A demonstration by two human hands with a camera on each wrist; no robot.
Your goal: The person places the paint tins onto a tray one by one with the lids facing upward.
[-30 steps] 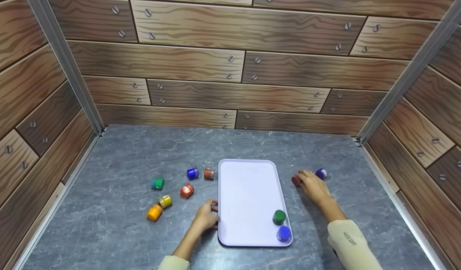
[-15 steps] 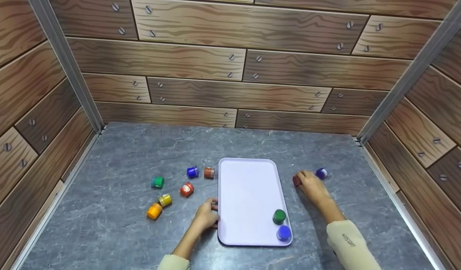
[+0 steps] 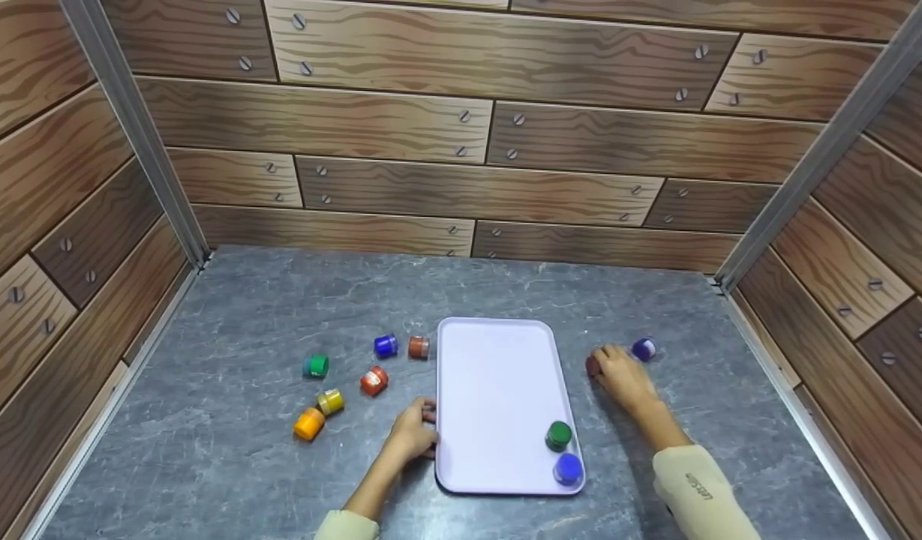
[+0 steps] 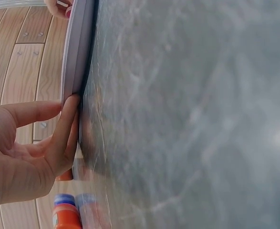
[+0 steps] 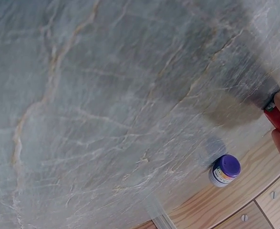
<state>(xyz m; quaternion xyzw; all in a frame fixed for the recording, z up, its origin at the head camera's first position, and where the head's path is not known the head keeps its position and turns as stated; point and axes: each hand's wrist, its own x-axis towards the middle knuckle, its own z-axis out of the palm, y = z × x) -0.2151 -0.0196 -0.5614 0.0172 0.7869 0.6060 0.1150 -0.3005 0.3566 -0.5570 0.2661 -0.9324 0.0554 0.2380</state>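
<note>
A pale lilac tray lies lengthwise on the table. My left hand is at its left side; in the left wrist view, the thumb and a finger pinch the tray's rim. Right of the tray, my right hand holds a small dark red paint jar between thumb and fingers, low over the table; the right wrist view shows it as a red jar, partly covered by the fingers. A purple-lidded paint jar lies just beyond that hand. A green jar and a blue jar stand in the tray's near right corner.
Left of the tray lie several paint jars: a brown jar, a blue jar, a red jar, a green jar, a yellow jar and an orange jar. Wood-patterned walls enclose the grey marbled table.
My right hand has shifted very slightly toward me with the dark red paint jar, staying right of the tray. The left hand, tray and other jars look unchanged.
</note>
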